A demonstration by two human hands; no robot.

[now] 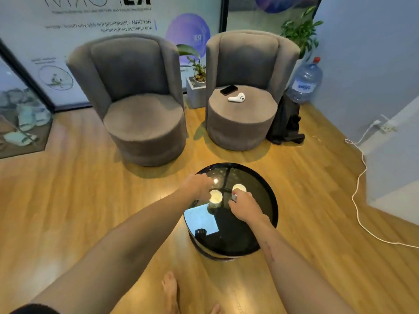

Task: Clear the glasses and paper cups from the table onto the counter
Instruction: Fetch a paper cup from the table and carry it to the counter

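The right hand (243,206) has its fingers curled around the side of a white paper cup (239,189). The left hand (198,184) rests its fingers on the rim of another white paper cup (215,197); I cannot tell if it grips it. Both cups stand upright, side by side, on a small round black shiny table (260,232). Two grey round chairs (136,98) stand behind it on the wooden floor (68,200).
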